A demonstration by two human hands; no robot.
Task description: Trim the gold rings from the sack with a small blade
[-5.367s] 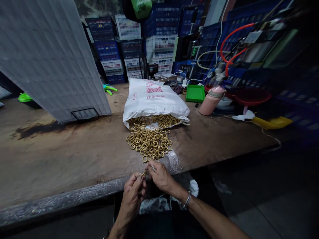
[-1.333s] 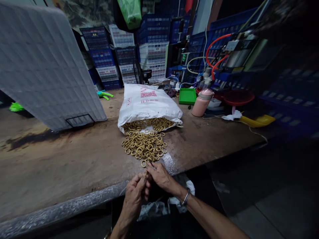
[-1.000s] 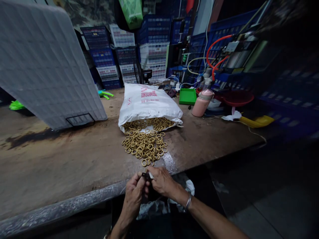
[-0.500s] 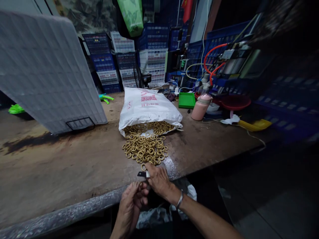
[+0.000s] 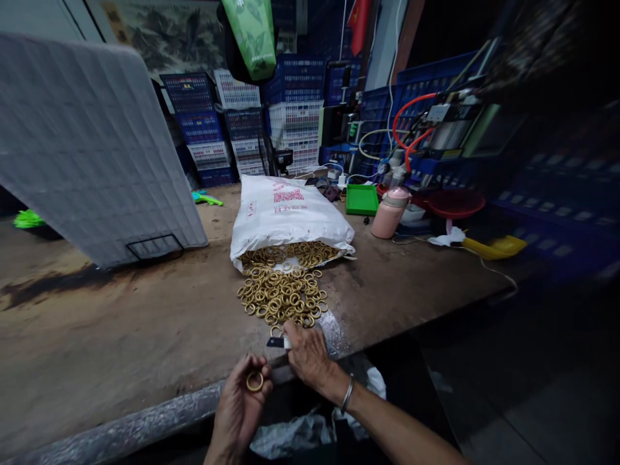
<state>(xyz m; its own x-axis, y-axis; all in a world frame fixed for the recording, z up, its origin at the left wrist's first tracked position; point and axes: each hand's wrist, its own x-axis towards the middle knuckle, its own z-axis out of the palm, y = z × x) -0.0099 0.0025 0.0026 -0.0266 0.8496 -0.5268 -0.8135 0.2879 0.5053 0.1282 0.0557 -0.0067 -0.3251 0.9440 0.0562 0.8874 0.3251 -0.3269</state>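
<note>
My left hand (image 5: pixel 241 400), at the table's front edge, pinches a single brass-coloured ring (image 5: pixel 254 382) between thumb and fingers. To the right of it, my right hand (image 5: pixel 310 354) is closed on a small knife (image 5: pixel 276 342) whose flat dark blade points left; its handle is mostly hidden by the fingers. One loose ring (image 5: pixel 276 331) lies just beyond the blade, near the right fingertips. Behind both hands spreads a pile of rings (image 5: pixel 285 297), spilling from the open mouth of a white woven sack (image 5: pixel 290 216) with red print.
A large grey-white panel (image 5: pixel 97 148) stands at left on the wooden table (image 5: pixel 135 329). Farther right are a green tray (image 5: pixel 361 199), a pink bottle (image 5: pixel 389 216), a red dish (image 5: pixel 455 203) and a yellow scoop (image 5: pixel 496 248). Stacked crates (image 5: pixel 296 119) line the back.
My left hand has moved left and down, away from the blade, and turned so the ring in its fingers shows. My right hand stays almost in place with the knife. The view has tilted slightly.
</note>
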